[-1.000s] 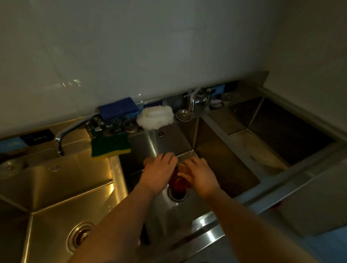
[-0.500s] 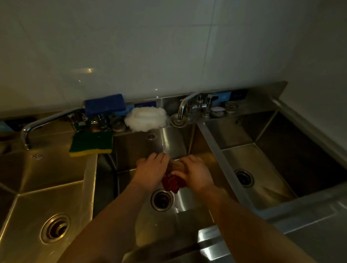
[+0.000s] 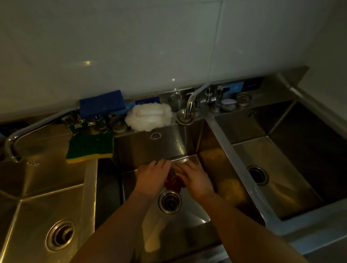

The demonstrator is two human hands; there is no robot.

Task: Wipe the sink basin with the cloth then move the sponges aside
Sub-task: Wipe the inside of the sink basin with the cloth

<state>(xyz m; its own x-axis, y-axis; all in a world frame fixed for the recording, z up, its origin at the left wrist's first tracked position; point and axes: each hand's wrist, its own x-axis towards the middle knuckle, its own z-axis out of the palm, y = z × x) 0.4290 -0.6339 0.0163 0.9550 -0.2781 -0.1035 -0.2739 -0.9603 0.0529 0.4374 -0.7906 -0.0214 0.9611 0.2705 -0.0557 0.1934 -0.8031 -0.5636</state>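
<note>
Head view, dim lighting. Two bare forearms enter from the bottom edge of the frame and narrow toward the centre.

Left hand (image 3: 151,179), centre of frame: bare, back of hand up. No glove, ring, watch or band visible. Forearm bare along its whole visible length to the lower edge; no sleeve or cuff in frame.

Right hand (image 3: 195,179), just right of centre: bare, no glove or jewellery visible. Forearm bare to the lower right corner; no sleeve in frame.

Nails too dark to make out.
</note>
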